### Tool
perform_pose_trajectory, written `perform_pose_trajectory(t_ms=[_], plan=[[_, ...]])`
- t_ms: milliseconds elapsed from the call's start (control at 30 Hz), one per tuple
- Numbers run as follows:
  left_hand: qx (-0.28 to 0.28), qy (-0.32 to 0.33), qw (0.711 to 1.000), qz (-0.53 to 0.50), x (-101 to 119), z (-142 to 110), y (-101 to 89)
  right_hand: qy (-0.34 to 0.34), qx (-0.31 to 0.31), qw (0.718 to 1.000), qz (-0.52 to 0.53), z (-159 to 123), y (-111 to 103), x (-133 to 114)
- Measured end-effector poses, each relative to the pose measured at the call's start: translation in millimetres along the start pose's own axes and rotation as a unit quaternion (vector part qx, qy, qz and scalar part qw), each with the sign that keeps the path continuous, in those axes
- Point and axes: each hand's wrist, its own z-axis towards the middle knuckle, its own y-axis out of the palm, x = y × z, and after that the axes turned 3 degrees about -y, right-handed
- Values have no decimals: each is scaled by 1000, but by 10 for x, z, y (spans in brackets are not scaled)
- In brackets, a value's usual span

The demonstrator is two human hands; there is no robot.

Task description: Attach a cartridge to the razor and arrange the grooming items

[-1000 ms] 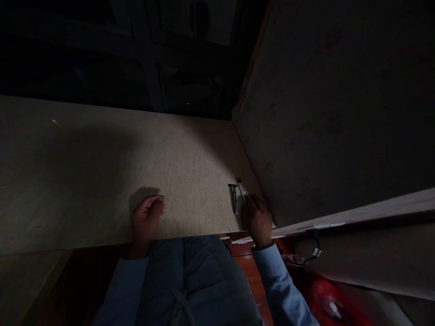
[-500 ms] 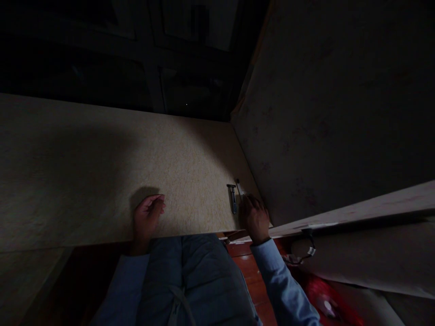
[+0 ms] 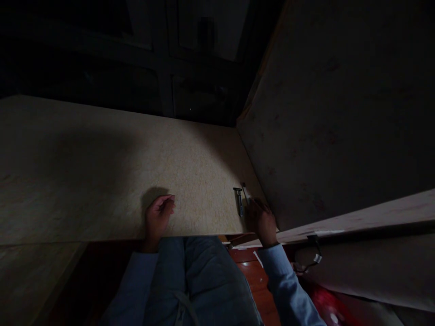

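On the beige, marble-patterned counter [image 3: 200, 181], a dark razor [image 3: 239, 203] lies with its head toward the far side. A thin white stick with a dark tip [image 3: 246, 192] lies just right of it, its exact kind too small and dim to make out. My right hand [image 3: 267, 224] is at the stick's near end, with fingers bent down around it and partly lost in shadow. Further left, my left hand [image 3: 159, 219] rests at the counter's front edge, its fingers loosely curled against the thumb with nothing in them.
A patterned wall [image 3: 322, 122] bounds the counter on the right, and a dark window [image 3: 163, 68] stands behind it. My legs [image 3: 207, 276] are under the front edge. At lower right are a black cable [image 3: 317, 251] and something red [image 3: 322, 299].
The view has shifted slightly, moving everything a little to the right. My right hand has edged slightly right of the razor. The razor and stick keep their places; my left hand stays curled.
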Motion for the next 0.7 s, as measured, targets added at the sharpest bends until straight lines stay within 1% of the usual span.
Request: perform_pose_trajectory(t_ms=[67, 167, 267, 400, 600, 700], plan=[[0, -3, 1000, -3, -10, 1, -2, 1, -2, 1000, 31, 35, -22, 31], [-1, -6, 1000, -5, -24, 0, -7, 24, -2, 998, 61, 78, -29, 106], [1, -10, 1000, -11, -25, -3, -7, 49, -7, 996, 70, 105, -16, 214], [-2, -10, 1000, -14, -11, -6, -2, 51, -23, 996, 72, 146, -22, 319], [-6, 3, 1000, -12, 20, -10, 1, 39, -60, 995, 62, 238, -55, 326], [-6, -2, 1000, -11, 32, -13, 5, 40, -51, 996, 58, 270, -62, 282]])
